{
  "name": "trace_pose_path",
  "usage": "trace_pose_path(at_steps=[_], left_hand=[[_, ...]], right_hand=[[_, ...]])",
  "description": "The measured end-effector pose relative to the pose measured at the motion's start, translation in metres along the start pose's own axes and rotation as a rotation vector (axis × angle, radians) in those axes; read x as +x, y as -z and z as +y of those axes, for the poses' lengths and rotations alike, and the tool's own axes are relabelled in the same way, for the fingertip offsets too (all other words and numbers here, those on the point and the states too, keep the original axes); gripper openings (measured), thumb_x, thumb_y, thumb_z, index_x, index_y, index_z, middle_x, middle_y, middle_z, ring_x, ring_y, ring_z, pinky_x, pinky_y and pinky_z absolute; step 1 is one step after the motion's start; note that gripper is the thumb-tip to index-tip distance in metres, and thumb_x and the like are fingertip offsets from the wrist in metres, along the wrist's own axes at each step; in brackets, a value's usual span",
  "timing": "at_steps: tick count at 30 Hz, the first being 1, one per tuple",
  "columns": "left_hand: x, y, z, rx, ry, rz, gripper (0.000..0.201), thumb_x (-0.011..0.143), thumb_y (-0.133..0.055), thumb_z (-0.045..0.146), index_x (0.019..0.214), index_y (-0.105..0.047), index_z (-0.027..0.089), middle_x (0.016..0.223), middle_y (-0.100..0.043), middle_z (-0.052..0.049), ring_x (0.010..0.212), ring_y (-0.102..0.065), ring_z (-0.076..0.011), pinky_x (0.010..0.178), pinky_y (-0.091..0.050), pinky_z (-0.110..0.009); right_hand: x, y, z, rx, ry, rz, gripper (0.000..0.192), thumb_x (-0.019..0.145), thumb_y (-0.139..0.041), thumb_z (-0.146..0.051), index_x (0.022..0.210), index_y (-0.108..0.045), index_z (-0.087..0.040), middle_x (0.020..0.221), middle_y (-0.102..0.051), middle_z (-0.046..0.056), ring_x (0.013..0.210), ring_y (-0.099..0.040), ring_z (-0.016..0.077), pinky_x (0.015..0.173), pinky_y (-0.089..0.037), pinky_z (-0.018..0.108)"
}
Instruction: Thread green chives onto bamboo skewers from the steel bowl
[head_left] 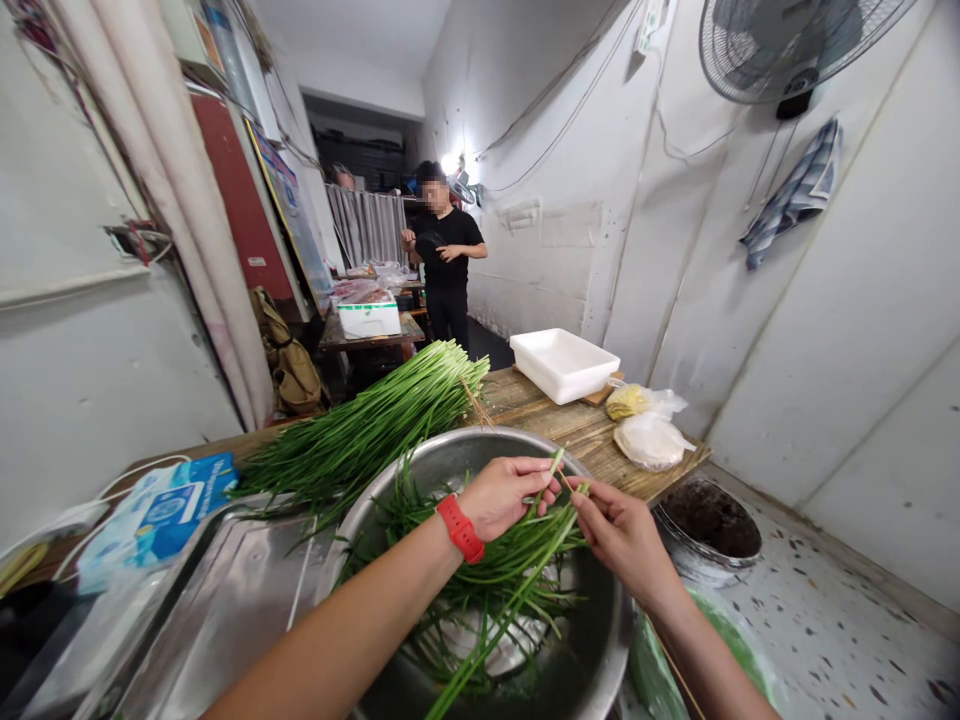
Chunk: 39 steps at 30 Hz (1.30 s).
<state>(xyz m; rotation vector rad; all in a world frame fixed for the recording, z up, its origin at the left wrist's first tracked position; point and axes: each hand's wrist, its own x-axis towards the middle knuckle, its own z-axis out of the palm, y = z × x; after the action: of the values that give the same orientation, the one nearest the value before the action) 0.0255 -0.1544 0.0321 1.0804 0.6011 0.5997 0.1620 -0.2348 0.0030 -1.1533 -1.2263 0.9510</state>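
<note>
A large metal basin [626,650] stands in front of me with loose garlic chives [480,575] inside. My left hand [510,497], with a red wristband, pinches a green chive stalk [556,462] above the basin. My right hand [619,530] grips a thin bamboo skewer [679,675], whose tip end points toward my left fingers. Several long chives hang from the right fingertips down into the basin; the fingers hide how they sit on the skewer. A big heap of chives [375,415] lies on the wooden table [510,400] behind the basin, with thin sticks [476,403] beside it.
Right of the heap are a white plastic tray [566,365] and two bagged items [652,440]. A metal tray [217,600] and blue-white pack [161,515] lie left. On the floor at right stand a bucket [709,525] and green bag [701,640]. A person [450,245] stands farther back.
</note>
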Motion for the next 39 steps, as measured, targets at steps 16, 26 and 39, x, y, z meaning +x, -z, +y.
trace_pose_path(at_steps=[16,26,39], left_hand=[[-0.0006,-0.0021,-0.0032,-0.032,0.012,0.03,0.025,0.065,-0.069,0.019,0.086,-0.064,0.007,0.079,-0.062,-0.01,0.07,-0.056,-0.0117,0.061,-0.042,-0.022],[-0.0011,-0.004,-0.0036,0.006,-0.015,0.054,0.03,0.059,-0.073,0.022,0.084,-0.065,0.007,0.076,-0.062,-0.009,0.068,-0.056,-0.0123,0.06,-0.042,-0.022],[0.0021,-0.0015,-0.0094,0.068,-0.06,0.1,0.032,0.05,-0.076,0.027,0.073,-0.067,0.007,0.069,-0.062,-0.008,0.061,-0.053,-0.0105,0.058,-0.038,-0.023]], right_hand=[[-0.003,0.0028,0.0018,-0.053,0.026,-0.005,0.045,0.077,-0.05,-0.046,0.105,-0.058,-0.012,0.046,-0.036,-0.005,0.039,-0.027,0.0051,0.036,-0.02,0.016],[-0.0039,0.0043,0.0026,-0.047,0.012,-0.05,0.04,0.082,-0.048,-0.038,0.108,-0.053,-0.009,0.049,-0.034,-0.006,0.04,-0.026,0.0043,0.037,-0.018,0.017],[-0.0053,0.0038,0.0072,-0.037,0.017,-0.023,0.042,0.082,-0.049,-0.039,0.109,-0.052,-0.007,0.049,-0.035,-0.006,0.041,-0.027,0.0041,0.038,-0.019,0.017]])
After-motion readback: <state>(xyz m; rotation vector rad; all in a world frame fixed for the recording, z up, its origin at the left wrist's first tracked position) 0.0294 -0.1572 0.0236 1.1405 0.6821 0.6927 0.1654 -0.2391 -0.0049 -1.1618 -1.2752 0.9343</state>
